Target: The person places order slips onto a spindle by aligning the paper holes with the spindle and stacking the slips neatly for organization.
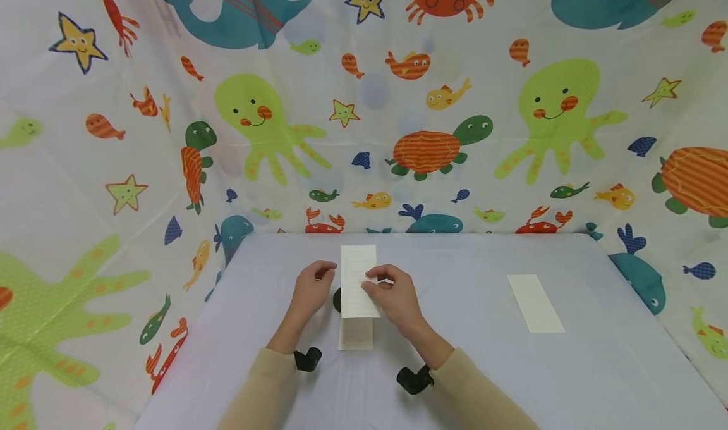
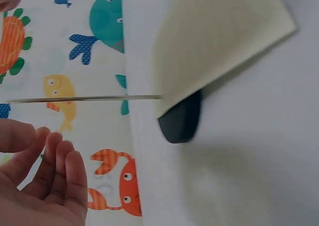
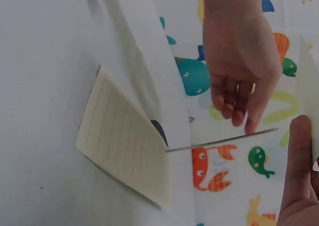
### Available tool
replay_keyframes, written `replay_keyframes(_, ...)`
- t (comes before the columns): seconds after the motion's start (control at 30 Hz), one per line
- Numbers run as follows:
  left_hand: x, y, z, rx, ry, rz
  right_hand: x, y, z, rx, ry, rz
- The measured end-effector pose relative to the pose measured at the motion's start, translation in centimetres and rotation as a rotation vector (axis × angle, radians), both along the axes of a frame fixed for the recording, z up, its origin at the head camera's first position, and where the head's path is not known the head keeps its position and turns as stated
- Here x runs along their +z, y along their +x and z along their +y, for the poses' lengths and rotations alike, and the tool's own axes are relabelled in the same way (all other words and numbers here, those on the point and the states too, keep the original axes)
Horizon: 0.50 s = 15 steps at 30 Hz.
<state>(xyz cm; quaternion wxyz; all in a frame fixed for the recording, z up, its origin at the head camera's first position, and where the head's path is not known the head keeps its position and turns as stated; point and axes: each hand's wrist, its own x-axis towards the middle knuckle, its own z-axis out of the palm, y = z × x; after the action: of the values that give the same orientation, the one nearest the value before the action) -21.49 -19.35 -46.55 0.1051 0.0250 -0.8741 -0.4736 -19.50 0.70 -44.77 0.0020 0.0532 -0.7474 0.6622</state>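
In the head view my right hand (image 1: 398, 294) pinches a narrow cream lined paper sheet (image 1: 355, 278) by its right edge, above the table. The same sheet (image 3: 308, 86) shows at the right edge of the right wrist view. My left hand (image 1: 313, 284) hovers just left of it with loosely bent fingers, holding nothing. Beneath is a thin upright spike (image 2: 89, 99) on a black base (image 2: 180, 118). Another lined sheet (image 3: 124, 141) sits low at the foot of the spike, over the base. From above, the held sheet hides most of the base.
A further lined sheet (image 1: 536, 303) lies flat on the right side of the white-covered table (image 1: 455, 367). A white curtain (image 1: 375, 88) printed with sea animals stands behind the table and along its sides. Black wrist cameras (image 1: 414, 379) are strapped at both cuffs.
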Motion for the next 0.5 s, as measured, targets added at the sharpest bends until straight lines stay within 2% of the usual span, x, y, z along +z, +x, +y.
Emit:
replay_keyframes(0.13,1.3,-0.2,0.1,0.013,0.085,0.024,0.0,0.0,-0.4,0.01,0.013,0.009)
replay_keyframes(0.27,2.4,-0.3,0.2,-0.005,0.167,0.063,-0.1,-0.1,-0.7,0.007,0.023,0.013)
replay_keyframes(0.37,3.0,-0.5,0.4,-0.014,0.195,0.081,-0.1,-0.1,-0.9,0.006,0.021,0.017)
replay_keyframes(0.5,3.4,-0.9,0.5,-0.004,0.19,0.053,-0.4,-0.2,-1.1,0.007,0.022,0.03)
